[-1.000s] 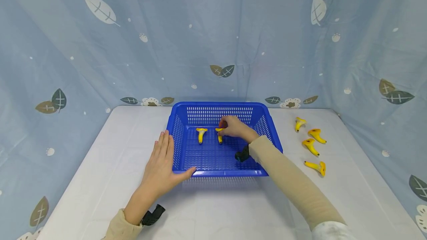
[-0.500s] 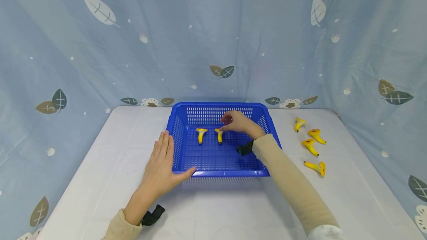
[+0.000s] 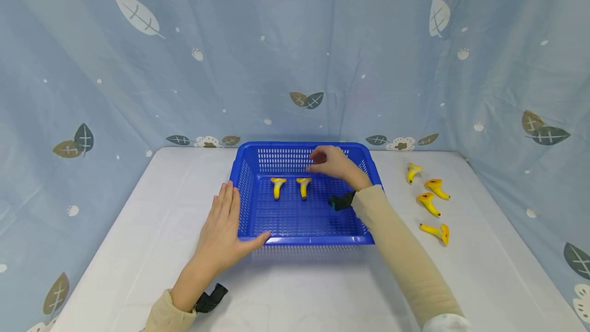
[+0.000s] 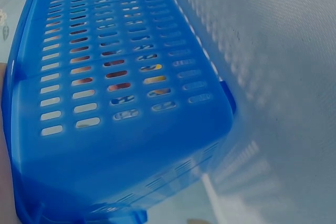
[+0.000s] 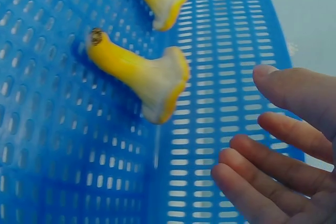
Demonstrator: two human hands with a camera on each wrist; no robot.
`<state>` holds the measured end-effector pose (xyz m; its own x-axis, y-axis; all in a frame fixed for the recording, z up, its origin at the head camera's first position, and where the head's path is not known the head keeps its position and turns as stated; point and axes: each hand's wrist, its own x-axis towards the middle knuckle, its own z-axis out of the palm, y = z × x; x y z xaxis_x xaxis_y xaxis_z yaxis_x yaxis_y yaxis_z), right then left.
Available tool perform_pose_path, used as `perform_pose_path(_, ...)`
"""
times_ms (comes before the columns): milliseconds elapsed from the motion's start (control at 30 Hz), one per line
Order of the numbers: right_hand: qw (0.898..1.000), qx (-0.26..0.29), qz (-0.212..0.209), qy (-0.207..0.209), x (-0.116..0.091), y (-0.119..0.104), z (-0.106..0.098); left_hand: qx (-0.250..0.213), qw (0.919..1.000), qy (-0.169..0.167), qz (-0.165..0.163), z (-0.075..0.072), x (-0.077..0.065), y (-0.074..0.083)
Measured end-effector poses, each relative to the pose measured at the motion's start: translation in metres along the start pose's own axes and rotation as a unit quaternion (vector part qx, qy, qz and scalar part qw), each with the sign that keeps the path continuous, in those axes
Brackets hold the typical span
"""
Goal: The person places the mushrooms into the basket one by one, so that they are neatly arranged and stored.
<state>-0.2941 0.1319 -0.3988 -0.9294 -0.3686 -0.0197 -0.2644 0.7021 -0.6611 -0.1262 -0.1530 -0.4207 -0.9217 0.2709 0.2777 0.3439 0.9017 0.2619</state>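
Note:
Two yellow mushrooms lie side by side in the blue plastic basket (image 3: 313,240), caps toward its back wall: a left mushroom (image 3: 277,187) and a right mushroom (image 3: 303,188). My right hand (image 3: 335,163) hovers above the basket floor, just behind and right of the right mushroom. In the right wrist view its fingers (image 5: 273,169) are parted from the thumb with nothing between them, and the right mushroom (image 5: 137,80) lies apart from them. My left hand (image 3: 222,232) rests on the basket's front left corner, fingers straight along the left rim and thumb on the front rim.
Several more yellow mushrooms (image 3: 428,204) lie loose on the white table (image 3: 479,281), right of the basket. A blue patterned curtain (image 3: 258,55) hangs behind the table and along its sides. Black straps sit on both wrists.
My right hand has let go of the right mushroom and risen back and to the right, leaving it on the basket floor. My left hand has stayed where it was.

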Motion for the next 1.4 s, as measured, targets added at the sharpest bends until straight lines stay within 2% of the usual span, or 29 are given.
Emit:
perform_pose_path(467, 0.996, 0.03, -0.055, 0.064, -0.015, -0.014, -0.028, 0.0, 1.0, 0.002, 0.007, 0.0, 0.001, -0.001)
perform_pose_path(633, 0.995, 0.034, -0.053, 0.08, -0.027, -0.011, -0.041, -0.002, 1.0, -0.002, 0.004, -0.001, 0.001, -0.001)
perform_pose_path(833, 0.989, 0.06, -0.076, 0.11, -0.045, -0.004, -0.061, -0.001, 1.0, -0.001, 0.005, -0.001, 0.001, -0.001)
perform_pose_path(933, 0.986, 0.071, -0.075, 0.131, -0.054, 0.002, -0.07, -0.003, 1.0, 0.001, 0.006, -0.001, 0.001, -0.001)
perform_pose_path(1267, 0.976, 0.084, -0.032, 0.197, -0.091, 0.018, -0.095, -0.003, 1.0, -0.001, 0.003, -0.002, 0.001, -0.002)
perform_pose_path(1400, 0.97, 0.097, -0.033, 0.222, -0.108, 0.026, -0.104, -0.006, 1.0, -0.002, 0.0, -0.002, 0.0, -0.002)
